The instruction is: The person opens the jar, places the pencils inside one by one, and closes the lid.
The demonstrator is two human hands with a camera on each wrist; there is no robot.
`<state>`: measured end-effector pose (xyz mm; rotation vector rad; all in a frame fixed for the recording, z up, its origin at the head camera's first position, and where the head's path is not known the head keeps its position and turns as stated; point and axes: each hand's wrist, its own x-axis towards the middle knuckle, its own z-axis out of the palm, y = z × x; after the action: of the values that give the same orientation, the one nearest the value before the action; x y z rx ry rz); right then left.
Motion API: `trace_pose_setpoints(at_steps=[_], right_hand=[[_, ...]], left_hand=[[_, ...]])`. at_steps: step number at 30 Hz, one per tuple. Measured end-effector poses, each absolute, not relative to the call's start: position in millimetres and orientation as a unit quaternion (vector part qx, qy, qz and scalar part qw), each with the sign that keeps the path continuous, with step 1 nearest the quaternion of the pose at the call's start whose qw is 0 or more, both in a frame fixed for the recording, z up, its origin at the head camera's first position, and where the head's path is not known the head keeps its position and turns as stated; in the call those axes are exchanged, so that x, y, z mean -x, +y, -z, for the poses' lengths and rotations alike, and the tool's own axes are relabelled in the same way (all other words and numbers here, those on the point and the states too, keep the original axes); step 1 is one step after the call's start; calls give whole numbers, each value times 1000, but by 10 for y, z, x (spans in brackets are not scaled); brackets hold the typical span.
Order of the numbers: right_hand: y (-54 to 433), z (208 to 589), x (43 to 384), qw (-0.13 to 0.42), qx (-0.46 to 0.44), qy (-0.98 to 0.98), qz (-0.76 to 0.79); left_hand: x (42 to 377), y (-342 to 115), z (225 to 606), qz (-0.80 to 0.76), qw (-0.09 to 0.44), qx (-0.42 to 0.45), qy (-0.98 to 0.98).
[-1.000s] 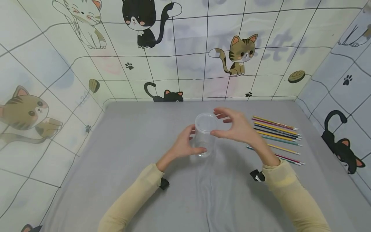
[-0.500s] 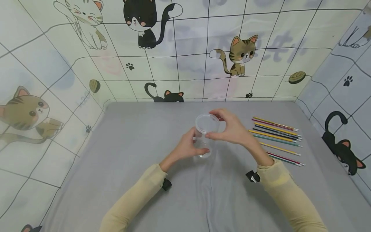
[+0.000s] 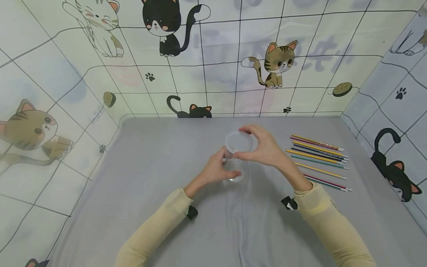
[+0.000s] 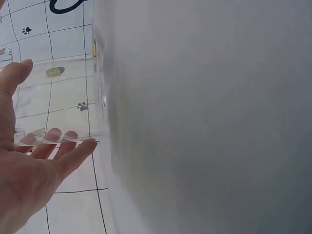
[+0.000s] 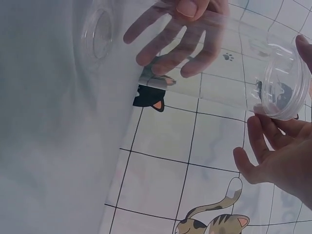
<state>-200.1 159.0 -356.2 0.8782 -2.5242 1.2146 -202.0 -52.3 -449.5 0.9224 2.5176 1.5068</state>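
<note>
A clear plastic jar (image 3: 235, 163) stands upright near the middle of the grey cloth, with a round clear lid (image 3: 238, 142) at its top. My left hand (image 3: 217, 167) grips the jar's lower body, thumb in front and fingers behind, also visible through the wall in the right wrist view. Around the lid's edge, my right hand (image 3: 262, 147) curls thumb and fingers. In the right wrist view the lid (image 5: 287, 85) sits at the jar's end between the right thumb and fingers. The left wrist view shows the jar (image 4: 53, 97) between left thumb and fingers.
Several pencils (image 3: 314, 156) in yellow, red, black and green lie in a loose row to the right of the jar. A grey cloth (image 3: 166, 148) covers the table. Cat-printed sheets (image 3: 220, 78) hang at the back and sides.
My right hand has moved left and closed round the lid, which it only neared with spread fingers a second ago. The left hand keeps its grip on the jar.
</note>
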Motion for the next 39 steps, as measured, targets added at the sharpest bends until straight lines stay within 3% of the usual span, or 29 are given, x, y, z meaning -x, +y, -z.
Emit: trace_pose_setpoints(at_steps=[16,24,31,39], right_hand=[[1630,3530,2072,116,-342,-845,-395],[1554,3508,2036,114,-318,-866,-369],[1449,3500,1964,163,-283,-883,-336],[1491,3518,2010,176,-326,-855,-363]], left_hand=[[2079,-572,4519,-487,50,-327,808],[2086,-545,4520,-488,27,-316,813],[2069,-524,4525,-497,13,-310,810],[2080,-533,4537,-512,29,-318,797]])
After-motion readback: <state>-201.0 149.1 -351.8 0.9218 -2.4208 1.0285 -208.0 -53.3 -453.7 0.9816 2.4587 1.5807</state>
